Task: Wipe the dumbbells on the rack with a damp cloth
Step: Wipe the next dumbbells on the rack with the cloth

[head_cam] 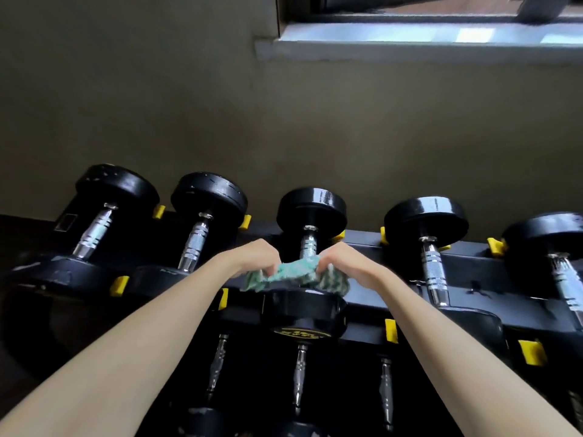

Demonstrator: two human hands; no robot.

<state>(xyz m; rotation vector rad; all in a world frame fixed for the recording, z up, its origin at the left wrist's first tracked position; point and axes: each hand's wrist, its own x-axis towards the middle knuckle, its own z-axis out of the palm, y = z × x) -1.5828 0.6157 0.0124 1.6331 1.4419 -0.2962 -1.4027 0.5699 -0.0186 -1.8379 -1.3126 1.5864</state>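
Several black dumbbells with chrome handles lie in a row on the top tier of a black rack (pixel 467 263). The middle dumbbell (pixel 310 212) points away from me. A green and white patterned cloth (pixel 293 274) is stretched over the near part of its handle. My left hand (pixel 255 260) pinches the cloth's left end and my right hand (pixel 344 263) grips its right end. The handle under the cloth is hidden. The near head (pixel 303 310) of that dumbbell sits just below the cloth.
Neighbouring dumbbells lie close by, on the left (pixel 208 200) and on the right (pixel 426 219). Yellow clips (pixel 531 351) mark the rack's saddles. A lower tier holds more dumbbells (pixel 299 373). A grey wall rises behind the rack, with a window sill (pixel 410 42) at the top right.
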